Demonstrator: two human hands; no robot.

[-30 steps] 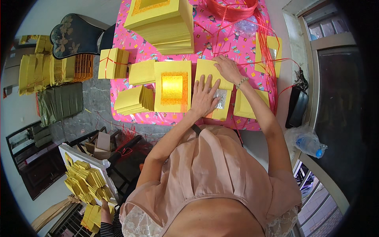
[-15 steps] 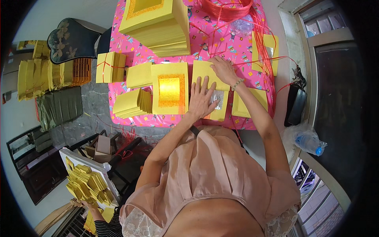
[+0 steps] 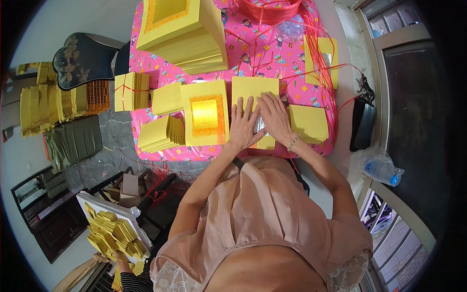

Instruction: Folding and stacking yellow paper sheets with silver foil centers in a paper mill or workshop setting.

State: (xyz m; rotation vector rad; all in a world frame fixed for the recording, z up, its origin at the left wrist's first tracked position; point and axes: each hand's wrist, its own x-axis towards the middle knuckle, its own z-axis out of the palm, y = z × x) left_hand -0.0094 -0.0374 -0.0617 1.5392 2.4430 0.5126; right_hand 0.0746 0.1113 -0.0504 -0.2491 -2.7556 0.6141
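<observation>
Your left hand (image 3: 244,125): flat, fingers spread, pressing the yellow paper sheet (image 3: 255,92) at the near edge of the pink tablecloth (image 3: 272,58). Your right hand (image 3: 273,117): flat beside it, fingers loosely together, on the same sheet, over a silver foil patch (image 3: 260,126). Gold-centred sheet (image 3: 205,118): just left of your left hand. Small yellow stack (image 3: 308,123): just right of your right hand. Tall stack (image 3: 182,34): at the cloth's far left. Red string (image 3: 272,10): at the far edge.

matt yellow paper sheets (image 3: 254,88), shiny gold foil square (image 3: 205,113), glossy pink tablecloth (image 3: 272,58)
</observation>
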